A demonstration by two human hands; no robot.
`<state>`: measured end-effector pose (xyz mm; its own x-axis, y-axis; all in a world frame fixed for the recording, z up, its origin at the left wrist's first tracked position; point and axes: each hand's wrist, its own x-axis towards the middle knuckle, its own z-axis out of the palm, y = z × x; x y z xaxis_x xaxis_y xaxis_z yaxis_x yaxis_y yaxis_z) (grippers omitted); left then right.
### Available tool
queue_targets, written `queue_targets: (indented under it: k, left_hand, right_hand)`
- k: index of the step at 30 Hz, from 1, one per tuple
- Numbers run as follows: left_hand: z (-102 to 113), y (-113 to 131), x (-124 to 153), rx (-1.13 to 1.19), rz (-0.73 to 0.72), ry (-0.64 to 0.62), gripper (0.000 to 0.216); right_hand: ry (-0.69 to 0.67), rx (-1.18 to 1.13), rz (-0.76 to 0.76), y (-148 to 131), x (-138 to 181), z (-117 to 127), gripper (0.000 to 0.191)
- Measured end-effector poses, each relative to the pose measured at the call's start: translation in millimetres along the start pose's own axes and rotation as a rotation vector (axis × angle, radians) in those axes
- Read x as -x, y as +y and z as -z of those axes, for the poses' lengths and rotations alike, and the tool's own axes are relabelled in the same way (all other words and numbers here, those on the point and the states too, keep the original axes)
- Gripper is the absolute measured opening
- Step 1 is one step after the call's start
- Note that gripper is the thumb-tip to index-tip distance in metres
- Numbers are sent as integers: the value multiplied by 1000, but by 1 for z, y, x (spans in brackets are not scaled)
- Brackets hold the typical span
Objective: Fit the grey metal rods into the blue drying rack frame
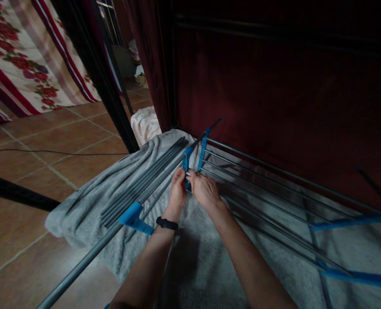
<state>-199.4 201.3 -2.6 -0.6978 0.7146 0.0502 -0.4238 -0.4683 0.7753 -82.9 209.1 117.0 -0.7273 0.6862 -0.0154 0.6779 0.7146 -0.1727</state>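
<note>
My left hand, with a black band on its wrist, is closed around the edge of a blue plastic bracket fixed on a long grey pole. Right beside it, the fingers of my right hand pinch what looks like a thin grey metal rod's end against the same bracket; my fingers partly hide the spot. A second blue bracket sits farther up the pole and has several thin rods running from it to the right. Nearer to me, a blue end piece hangs on the pole.
Several loose grey rods lie side by side on a grey blanket. Other blue brackets hold the rods' far ends at right. A dark red curtain hangs behind. Black frame posts stand at left above a tiled floor.
</note>
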Motion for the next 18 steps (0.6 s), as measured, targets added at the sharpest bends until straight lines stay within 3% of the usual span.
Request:
queue_targets:
  k: [11, 18]
  left_hand:
    - [2, -4, -1, -42, -41, 6, 26]
    - [-2, -2, 0, 7, 9, 93, 25]
  right_hand:
    - [-29, 15, -29, 1, -3, -11, 49]
    - [-37, 13, -43, 5, -7, -20, 48]
